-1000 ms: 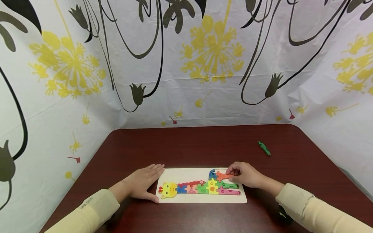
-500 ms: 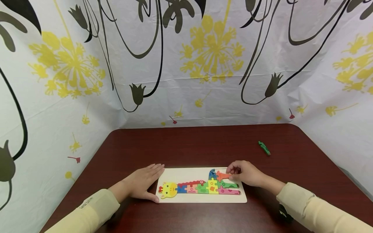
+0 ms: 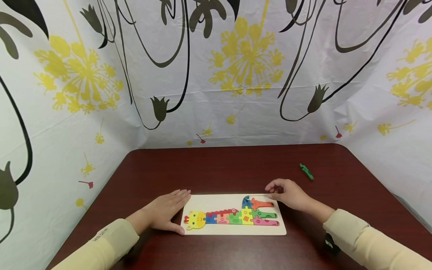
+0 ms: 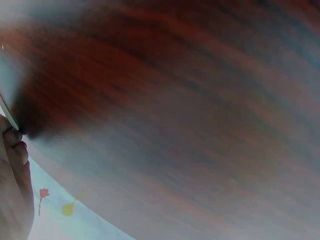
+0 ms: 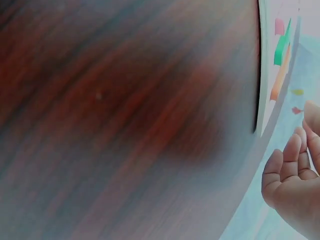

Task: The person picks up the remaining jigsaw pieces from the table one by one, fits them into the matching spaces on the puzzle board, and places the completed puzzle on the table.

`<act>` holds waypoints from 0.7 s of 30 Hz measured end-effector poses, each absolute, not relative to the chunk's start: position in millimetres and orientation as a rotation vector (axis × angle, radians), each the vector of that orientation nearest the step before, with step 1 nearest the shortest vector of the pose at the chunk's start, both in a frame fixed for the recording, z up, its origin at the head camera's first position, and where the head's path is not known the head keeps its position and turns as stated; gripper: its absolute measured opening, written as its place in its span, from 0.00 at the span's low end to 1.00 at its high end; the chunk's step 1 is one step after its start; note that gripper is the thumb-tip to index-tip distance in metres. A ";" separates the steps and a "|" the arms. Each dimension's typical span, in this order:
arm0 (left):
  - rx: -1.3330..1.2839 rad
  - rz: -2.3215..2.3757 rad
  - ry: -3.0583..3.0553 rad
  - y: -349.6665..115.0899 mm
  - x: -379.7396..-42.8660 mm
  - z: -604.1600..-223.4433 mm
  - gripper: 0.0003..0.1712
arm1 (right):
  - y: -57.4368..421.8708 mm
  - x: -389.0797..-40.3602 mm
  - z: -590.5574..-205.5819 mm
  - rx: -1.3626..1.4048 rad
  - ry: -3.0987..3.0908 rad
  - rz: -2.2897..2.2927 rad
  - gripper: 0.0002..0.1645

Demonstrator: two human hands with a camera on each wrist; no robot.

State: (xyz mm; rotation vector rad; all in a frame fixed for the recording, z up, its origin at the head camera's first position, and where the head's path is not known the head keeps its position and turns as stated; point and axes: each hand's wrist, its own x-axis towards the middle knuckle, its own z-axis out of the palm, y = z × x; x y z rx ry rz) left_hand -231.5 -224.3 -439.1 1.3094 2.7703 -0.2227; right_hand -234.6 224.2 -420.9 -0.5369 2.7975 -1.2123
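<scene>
A white puzzle board (image 3: pixel 216 201) lies on the table with a giraffe of colourful pieces set in it. Its yellow head piece (image 3: pixel 195 220) is at the left and the legs point right. My left hand (image 3: pixel 167 211) rests flat along the board's left edge, fingers straight and thumb at the near corner. Over the far right corner, my right hand (image 3: pixel 289 194) has its fingers loosely bent and holds nothing. Just in front of it lies the orange leg piece (image 3: pixel 261 203), beside a blue piece (image 3: pixel 246 202). The right wrist view shows the hand apart from the orange leg.
A loose dark green piece (image 3: pixel 306 172) lies on the dark red-brown table (image 3: pixel 216 168), beyond the right hand. A white cloth (image 3: pixel 216 131) with flower prints hangs round the table's back and sides.
My right hand has let go of the orange leg piece and moved up and slightly right, uncovering it. The left hand and the board have stayed in place.
</scene>
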 end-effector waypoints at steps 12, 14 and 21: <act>1.302 -0.219 2.770 -223.8 -231.2 -439.1 0.66 | 239.9 -242.6 -415.8 -0.433 2.889 -1.326 0.14; 1.304 -0.219 2.772 -223.7 -231.1 -439.3 0.66 | 243.1 -244.0 -414.5 -0.396 2.907 -1.345 0.15; 1.304 -0.206 2.774 -223.4 -230.4 -438.1 0.66 | 255.4 -248.6 -409.9 -0.252 2.956 -1.408 0.19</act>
